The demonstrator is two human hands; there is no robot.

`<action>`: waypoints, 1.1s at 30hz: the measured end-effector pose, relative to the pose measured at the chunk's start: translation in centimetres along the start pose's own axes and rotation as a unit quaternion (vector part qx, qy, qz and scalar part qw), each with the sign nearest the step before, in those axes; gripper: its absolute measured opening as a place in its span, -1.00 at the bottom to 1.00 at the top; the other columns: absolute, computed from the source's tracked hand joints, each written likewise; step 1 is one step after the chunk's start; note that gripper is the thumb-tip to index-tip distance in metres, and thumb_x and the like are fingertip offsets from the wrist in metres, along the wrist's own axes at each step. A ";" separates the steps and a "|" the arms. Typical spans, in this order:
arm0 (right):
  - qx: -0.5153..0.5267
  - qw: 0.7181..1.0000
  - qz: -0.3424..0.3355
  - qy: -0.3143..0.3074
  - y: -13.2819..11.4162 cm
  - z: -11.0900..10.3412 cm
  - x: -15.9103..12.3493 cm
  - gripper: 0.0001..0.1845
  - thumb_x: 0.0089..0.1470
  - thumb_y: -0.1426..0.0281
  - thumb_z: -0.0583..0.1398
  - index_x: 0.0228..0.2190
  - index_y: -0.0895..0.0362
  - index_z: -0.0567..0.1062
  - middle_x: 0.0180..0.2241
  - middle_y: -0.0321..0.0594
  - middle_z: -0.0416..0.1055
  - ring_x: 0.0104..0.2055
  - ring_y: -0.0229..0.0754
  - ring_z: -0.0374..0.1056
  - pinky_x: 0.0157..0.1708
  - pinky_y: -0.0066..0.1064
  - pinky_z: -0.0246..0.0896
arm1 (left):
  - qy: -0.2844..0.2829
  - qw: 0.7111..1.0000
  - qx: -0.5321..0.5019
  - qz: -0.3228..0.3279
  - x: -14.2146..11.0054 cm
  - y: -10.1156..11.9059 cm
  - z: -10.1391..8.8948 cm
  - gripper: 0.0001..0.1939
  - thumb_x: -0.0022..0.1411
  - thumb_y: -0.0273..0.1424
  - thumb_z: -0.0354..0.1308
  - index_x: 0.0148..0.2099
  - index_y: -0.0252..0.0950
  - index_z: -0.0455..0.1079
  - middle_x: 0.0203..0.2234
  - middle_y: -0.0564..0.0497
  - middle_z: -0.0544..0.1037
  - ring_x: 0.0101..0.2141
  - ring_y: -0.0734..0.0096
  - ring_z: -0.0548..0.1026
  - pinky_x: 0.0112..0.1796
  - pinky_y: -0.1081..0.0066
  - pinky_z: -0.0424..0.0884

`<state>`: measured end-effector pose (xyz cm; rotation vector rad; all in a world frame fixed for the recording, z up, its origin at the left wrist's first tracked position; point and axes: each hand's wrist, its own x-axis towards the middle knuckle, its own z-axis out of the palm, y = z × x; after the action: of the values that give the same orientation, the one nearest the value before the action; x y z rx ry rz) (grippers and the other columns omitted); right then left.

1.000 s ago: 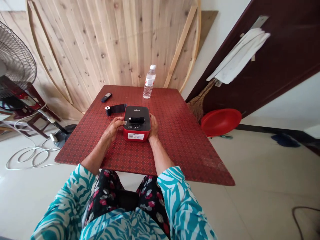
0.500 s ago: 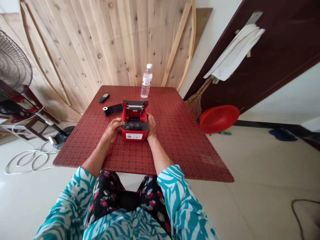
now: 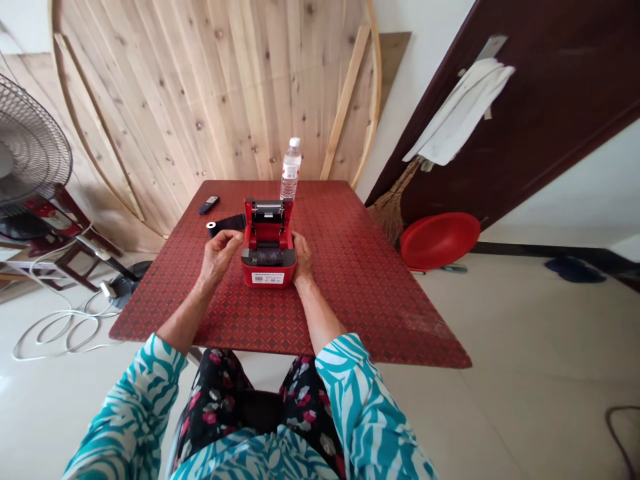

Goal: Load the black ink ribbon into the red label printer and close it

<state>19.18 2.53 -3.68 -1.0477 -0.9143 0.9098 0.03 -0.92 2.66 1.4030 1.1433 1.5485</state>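
A red patterned table [image 3: 360, 293] holds an open red printer [image 3: 269, 273], water bottle [image 3: 291, 171], black remote [image 3: 209, 205] and ribbon roll [image 3: 225, 225].

The right hand [image 3: 303, 259] hides one side of the red printer [image 3: 269, 270], and the dark roll [image 3: 270, 254] in its open bay is too shadowed to show its ends. The sticker [image 3: 267, 277] on the printer's front is too small to read, as is the label on the water bottle [image 3: 289, 171]. The small dark device [image 3: 209, 205] on the desk [image 3: 380, 313] is too small to identify. The fan [image 3: 30, 150] is cut off by the left edge, the door [image 3: 550, 100] by the top and right edges.
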 end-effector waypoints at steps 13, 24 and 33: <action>0.033 0.999 -0.001 -0.004 0.3 0.1 0.2 -0.50 0.05 0.03 0.10 -0.18 0.11 0.55 -0.07 -0.13 0.56 0.01 -0.10 0.39 0.11 -0.19 0.24 | -0.480 0.645 0.590 0.077 8.2 3.8 7.2 -0.66 0.07 -0.58 0.12 -0.14 -0.26 0.59 -0.25 -0.06 0.67 -0.24 0.26 0.59 -0.27 0.45 0.37; 0.049 0.998 0.027 -0.004 0.5 0.0 0.4 -0.52 0.02 0.03 0.13 -0.18 0.09 0.55 -0.06 -0.15 0.56 0.02 -0.12 0.40 0.12 -0.21 0.23 | -0.518 0.623 0.583 0.060 8.4 2.8 6.8 -0.74 0.13 -0.53 0.12 -0.15 -0.28 0.56 -0.25 -0.04 0.66 -0.28 0.35 0.56 -0.30 0.50 0.33; 0.053 0.998 0.033 -0.004 0.8 -0.1 0.4 -0.53 0.00 0.03 0.15 -0.18 0.09 0.54 -0.10 -0.17 0.57 -0.02 -0.14 0.42 0.06 -0.24 0.28 | -0.377 0.782 0.483 0.116 8.4 2.6 4.6 -0.68 0.05 -0.53 0.21 -0.12 -0.18 0.54 -0.18 -0.03 0.65 -0.11 0.17 0.57 -0.13 0.41 0.40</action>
<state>19.23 3.05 -4.43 -0.9889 -0.8326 1.0081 3.63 6.71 7.94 2.5834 1.2748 0.2732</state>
